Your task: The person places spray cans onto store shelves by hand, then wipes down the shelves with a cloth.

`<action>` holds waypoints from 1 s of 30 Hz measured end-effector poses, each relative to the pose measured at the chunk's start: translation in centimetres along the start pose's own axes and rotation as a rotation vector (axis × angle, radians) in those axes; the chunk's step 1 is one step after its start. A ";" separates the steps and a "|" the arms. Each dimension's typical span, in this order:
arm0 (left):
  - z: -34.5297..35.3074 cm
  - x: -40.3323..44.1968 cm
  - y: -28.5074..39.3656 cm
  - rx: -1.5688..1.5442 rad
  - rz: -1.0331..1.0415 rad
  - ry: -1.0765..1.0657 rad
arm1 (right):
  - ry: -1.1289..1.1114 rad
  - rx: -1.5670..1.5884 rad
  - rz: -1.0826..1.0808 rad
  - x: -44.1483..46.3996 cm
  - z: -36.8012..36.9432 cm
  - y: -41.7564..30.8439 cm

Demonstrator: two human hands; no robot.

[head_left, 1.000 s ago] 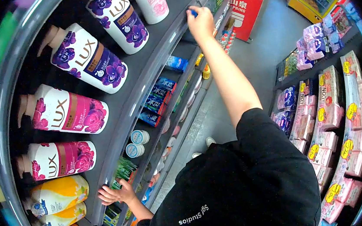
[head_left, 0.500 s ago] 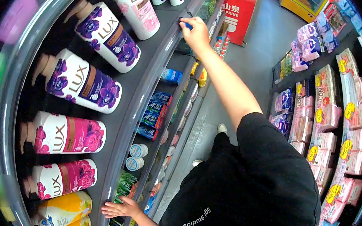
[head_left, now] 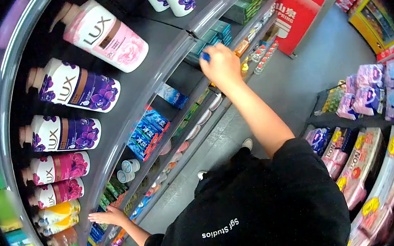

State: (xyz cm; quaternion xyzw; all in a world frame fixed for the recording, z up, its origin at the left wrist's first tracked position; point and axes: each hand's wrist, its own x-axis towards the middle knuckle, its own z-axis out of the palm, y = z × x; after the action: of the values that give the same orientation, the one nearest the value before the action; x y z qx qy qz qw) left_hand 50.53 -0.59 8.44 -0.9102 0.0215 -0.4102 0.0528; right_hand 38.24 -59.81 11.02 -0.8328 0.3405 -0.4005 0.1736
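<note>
My right hand (head_left: 222, 66) is closed round a small blue object (head_left: 206, 56), just off the front edge of the upper shelf (head_left: 155, 82) near a joint in its clear strip. Most of that object is hidden by my fingers. Lower left, my left hand (head_left: 109, 217) has its fingers stretched out beside the same shelf edge, nothing in it. White LUX pump bottles stand along the shelf: a pink one (head_left: 105, 37), purple ones (head_left: 79, 86) and magenta ones (head_left: 61, 168). Beyond them are yellow-and-white bottles (head_left: 59, 217).
Lower shelves hold blue toothpaste-like boxes (head_left: 147, 135), round white tubs (head_left: 128, 170) and green boxes (head_left: 247, 6). Across the grey aisle floor (head_left: 270, 92), another shelf bears pink packs (head_left: 360, 164) and purple packs (head_left: 369, 87). A red display (head_left: 304, 8) stands ahead.
The view has shifted along the shelf and turned. My right hand has come off the shelf's edge strip, still with the blue object. My left hand stays open by the shelf edge, fingers now closer together.
</note>
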 end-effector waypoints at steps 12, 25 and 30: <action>-9.3 0.8 23.2 -0.622 0.383 -0.083 | 0.174 0.662 -0.204 0.8 -2.1 1.9; -9.8 4.5 35.0 -1.021 0.497 -0.043 | 0.141 0.199 -0.277 7.3 -0.7 -1.6; -9.6 4.7 35.0 -1.105 0.485 -0.043 | 0.417 0.245 -0.346 8.6 -3.0 0.3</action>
State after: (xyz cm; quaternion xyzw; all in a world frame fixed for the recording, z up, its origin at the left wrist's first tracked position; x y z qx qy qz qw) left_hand 46.59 -36.46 14.28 -0.7801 0.4374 -0.2960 -0.3354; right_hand 39.57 -66.15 17.38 -0.7512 0.1710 -0.6245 0.1283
